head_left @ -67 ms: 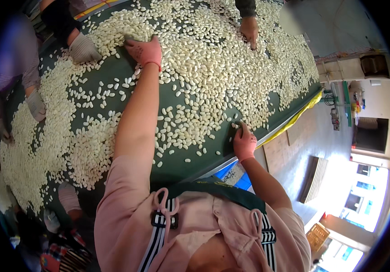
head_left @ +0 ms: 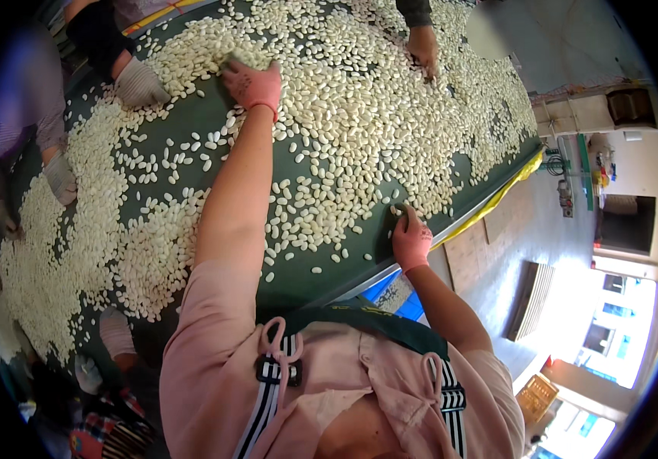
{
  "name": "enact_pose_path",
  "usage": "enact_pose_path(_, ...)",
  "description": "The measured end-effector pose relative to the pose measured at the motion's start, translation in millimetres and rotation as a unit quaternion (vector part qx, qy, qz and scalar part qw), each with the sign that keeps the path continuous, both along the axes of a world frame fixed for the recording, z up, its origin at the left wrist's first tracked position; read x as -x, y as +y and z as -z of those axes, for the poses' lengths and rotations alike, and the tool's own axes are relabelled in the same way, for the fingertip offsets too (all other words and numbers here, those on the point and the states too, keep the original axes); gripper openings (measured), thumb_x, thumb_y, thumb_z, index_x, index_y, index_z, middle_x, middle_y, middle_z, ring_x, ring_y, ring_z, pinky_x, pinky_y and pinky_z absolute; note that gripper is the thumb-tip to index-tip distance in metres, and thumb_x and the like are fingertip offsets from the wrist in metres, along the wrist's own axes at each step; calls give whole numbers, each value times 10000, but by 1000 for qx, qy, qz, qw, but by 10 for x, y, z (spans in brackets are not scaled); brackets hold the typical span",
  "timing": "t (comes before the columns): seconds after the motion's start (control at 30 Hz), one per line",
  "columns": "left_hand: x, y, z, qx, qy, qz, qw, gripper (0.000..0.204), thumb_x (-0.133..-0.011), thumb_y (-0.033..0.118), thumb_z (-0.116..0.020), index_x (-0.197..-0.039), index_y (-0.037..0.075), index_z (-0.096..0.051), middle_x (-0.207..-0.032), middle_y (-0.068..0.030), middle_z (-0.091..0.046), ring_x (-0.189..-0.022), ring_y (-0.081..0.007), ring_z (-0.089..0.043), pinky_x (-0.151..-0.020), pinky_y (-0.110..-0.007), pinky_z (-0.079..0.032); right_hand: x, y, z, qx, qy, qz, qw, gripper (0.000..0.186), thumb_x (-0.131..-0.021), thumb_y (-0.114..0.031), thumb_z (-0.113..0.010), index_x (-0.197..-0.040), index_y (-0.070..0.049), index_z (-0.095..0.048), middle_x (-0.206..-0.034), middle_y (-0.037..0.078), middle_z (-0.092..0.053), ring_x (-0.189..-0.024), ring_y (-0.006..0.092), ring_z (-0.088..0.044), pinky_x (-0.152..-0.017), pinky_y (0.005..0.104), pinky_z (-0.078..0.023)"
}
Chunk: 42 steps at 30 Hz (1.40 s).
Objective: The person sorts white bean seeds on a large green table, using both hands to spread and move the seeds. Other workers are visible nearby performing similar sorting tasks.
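Many white beans (head_left: 344, 115) lie spread over a dark green belt (head_left: 298, 283). My left hand (head_left: 252, 86), in a pink glove with darkened fingertips, reaches far across, its fingers apart among the beans at their upper part. My right hand (head_left: 412, 239), gloved alike, rests near the belt's right edge, fingertips curled together by a few beans; what is between them is too small to make out.
Co-workers' gloved hands (head_left: 141, 84) (head_left: 60, 177) (head_left: 117, 333) work along the left side; a bare hand (head_left: 423, 50) points into beans at the top. A metal edge with yellow sheeting (head_left: 497, 197) borders the right, beside a floor with a slatted board (head_left: 528, 302).
My left hand has shifted slightly right and upward over the beans. The bare hand at the top has moved a little. My right hand is nearly unchanged.
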<state>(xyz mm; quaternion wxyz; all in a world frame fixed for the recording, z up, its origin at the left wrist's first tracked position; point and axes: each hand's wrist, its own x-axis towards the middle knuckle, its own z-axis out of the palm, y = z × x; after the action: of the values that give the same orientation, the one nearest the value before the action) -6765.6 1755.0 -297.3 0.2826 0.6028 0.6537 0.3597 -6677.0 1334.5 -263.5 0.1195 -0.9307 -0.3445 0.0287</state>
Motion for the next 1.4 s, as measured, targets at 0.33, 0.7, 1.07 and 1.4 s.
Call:
enact_pose_path(0.33,269,-1237,-342,-70,351,488,796,735,-869,688,-524,-1497,343,-360,-1617,-93,-181,-1424,-478,-251,-1134,-658,-215,327,6,-14,-50,-11,-24,998,265,-927,-157,-509,-1171,-143,-612,-892,149,-694,-816,356,-667,-711,466,-517)
enact_pose_path(0.7,1475,-2392,-292,-105,128,478,862,563,-830,382,-705,-1335,191,-546,-1445,-158,-412,-1286,-458,-421,-1086,-592,-317,65,196,252,-105,68,-6,992,330,-953,-305,-506,-1188,-100,-611,-1020,212,-683,-961,414,-636,-862,500,-484)
enact_pose_path(1.07,2886,-2500,55,-37,-47,169,984,344,-858,116,-661,-1172,-18,-621,-1087,-208,-655,-990,-373,-642,-874,-402,-511,-562,1858,46,229,-41,-236,944,329,-952,-135,-385,-1124,63,-585,-1121,281,-660,-1051,414,-654,-895,474,-514)
enact_pose_path(1.4,3660,-1941,261,8,63,-171,983,625,-834,245,-694,-1392,66,-476,-1310,-261,-523,-1223,-419,-488,-1037,-489,-403,346,1286,-88,-141,765,-18,629,267,-1022,-299,-466,-843,-109,-521,-707,-23,-465,-488,33,-321,-413,177,-247)
